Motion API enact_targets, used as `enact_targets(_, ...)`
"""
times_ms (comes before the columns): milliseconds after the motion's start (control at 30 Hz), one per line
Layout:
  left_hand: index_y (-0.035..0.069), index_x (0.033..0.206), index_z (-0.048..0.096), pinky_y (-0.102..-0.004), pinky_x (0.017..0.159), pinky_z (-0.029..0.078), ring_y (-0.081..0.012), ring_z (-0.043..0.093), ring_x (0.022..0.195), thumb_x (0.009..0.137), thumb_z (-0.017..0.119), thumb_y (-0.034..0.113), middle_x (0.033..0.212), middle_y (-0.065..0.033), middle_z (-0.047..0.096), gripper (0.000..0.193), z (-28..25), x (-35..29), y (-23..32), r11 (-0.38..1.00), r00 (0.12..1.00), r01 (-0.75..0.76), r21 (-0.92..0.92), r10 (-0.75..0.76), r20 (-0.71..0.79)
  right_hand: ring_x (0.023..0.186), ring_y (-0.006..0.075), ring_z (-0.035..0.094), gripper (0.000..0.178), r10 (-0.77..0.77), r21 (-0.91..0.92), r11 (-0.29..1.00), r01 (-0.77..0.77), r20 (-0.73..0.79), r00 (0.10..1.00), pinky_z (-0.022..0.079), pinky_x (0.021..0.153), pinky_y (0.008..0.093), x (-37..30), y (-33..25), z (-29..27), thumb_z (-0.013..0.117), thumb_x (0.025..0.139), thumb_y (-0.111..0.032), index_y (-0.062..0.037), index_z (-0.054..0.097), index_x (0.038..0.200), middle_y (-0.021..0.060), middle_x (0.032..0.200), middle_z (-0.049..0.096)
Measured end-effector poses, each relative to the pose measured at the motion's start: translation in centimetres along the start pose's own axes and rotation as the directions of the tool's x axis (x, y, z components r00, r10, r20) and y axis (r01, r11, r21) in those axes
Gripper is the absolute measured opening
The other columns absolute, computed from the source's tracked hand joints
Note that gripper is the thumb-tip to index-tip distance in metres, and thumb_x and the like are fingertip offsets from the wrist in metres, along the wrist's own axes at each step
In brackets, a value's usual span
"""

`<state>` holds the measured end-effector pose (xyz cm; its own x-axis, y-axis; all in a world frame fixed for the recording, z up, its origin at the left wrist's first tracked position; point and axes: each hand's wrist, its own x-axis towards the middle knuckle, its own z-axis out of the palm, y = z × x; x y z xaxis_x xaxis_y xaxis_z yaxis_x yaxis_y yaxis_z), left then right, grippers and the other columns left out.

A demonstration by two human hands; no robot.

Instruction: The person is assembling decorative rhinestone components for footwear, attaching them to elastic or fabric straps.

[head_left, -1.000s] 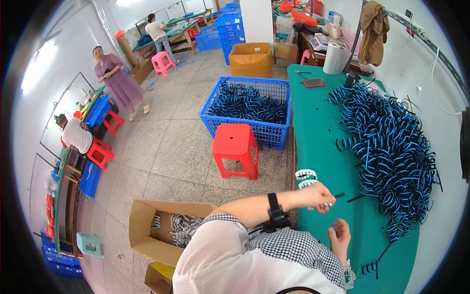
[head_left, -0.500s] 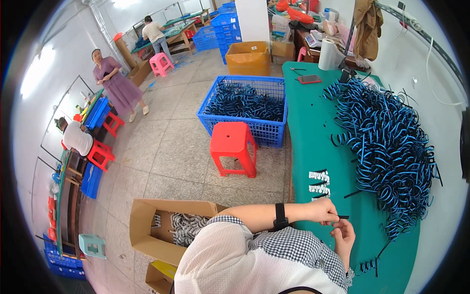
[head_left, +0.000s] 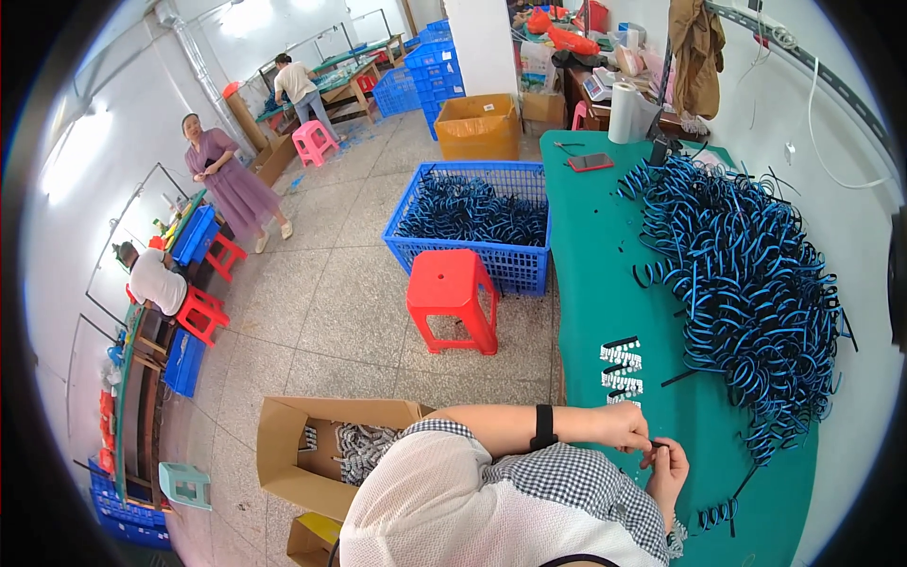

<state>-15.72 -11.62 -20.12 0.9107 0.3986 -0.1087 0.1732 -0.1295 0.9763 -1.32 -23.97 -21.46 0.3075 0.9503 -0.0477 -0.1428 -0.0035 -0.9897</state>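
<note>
My left hand (head_left: 621, 427), a black band on its wrist, reaches across the green table with its fingers pinched together. Close against its fingertips, my right hand (head_left: 668, 470) is closed too. A short black strip (head_left: 658, 444) shows between the two hands; most of it is covered by the fingers. Just beyond my left hand lie small white-and-black pieces (head_left: 621, 357) in a zigzag row. One blue-and-black spiral coil (head_left: 718, 513) rests on the table to the right of my right hand. Farther right is a large heap of similar coils (head_left: 756, 293).
A blue crate (head_left: 472, 248) of coils stands left of the table (head_left: 590, 255), behind a red stool (head_left: 444, 283). A cardboard box (head_left: 283, 444) with grey-white pieces sits by my left side. A phone (head_left: 590, 163) lies at the table's far end. Several people are across the room.
My right hand has come up to my left fingertips. The black strip, which stuck out to the right before, is now mostly covered by fingers. The whole view has shifted slightly.
</note>
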Motion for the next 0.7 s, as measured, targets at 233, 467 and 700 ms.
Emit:
enact_targets(233, 0.002, 0.061, 0.061, -0.0286, 0.044, 0.040, -0.0154, 0.053, 0.046, 0.078, 0.062, 0.027, 0.054, -0.0067, 0.058, 0.030, 0.0, 0.0, -0.6, 0.981, 0.995, -0.100, 0.167, 0.096, 0.033, 0.060, 0.0136, 0.054, 0.037, -0.062, 0.145, 0.988, 0.045, 0.114, 0.992, 0.043, 0.056, 0.0246, -0.3, 0.4, -0.3, 0.058, 0.085, -0.030, 0.0043, 0.055, 0.099, 0.0072, 0.076, 0.059)
enact_targets(467, 0.002, 0.061, 0.061, -0.0360, 0.048, 0.042, -0.0263, 0.054, 0.049, 0.076, 0.062, 0.034, 0.054, -0.0115, 0.056, 0.035, -0.1, -0.5, -0.7, 0.886, 0.966, -0.255, 0.388, 0.253, 0.057, 0.068, 0.0143, 0.056, 0.042, 0.169, 0.294, 0.938, -0.184, 0.076, 0.983, 0.044, 0.057, 0.0258, 0.4, 2.0, -0.8, 0.045, 0.092, -0.037, 0.0032, 0.052, 0.104, 0.0087, 0.084, 0.059)
enact_targets(700, 0.001, 0.059, 0.062, -0.0396, 0.051, 0.044, -0.0285, 0.057, 0.055, 0.070, 0.064, 0.044, 0.055, -0.0118, 0.057, 0.044, 0.7, -0.6, -0.5, 0.679, 0.897, -0.441, 0.588, 0.305, 0.320, 0.085, 0.0176, 0.060, 0.028, 0.310, 0.299, 0.888, -0.350, 0.174, 0.935, 0.049, 0.071, 0.0300, 2.2, 2.4, 1.5, 0.051, 0.090, -0.028, -0.0006, 0.057, 0.096, 0.0104, 0.095, 0.062)
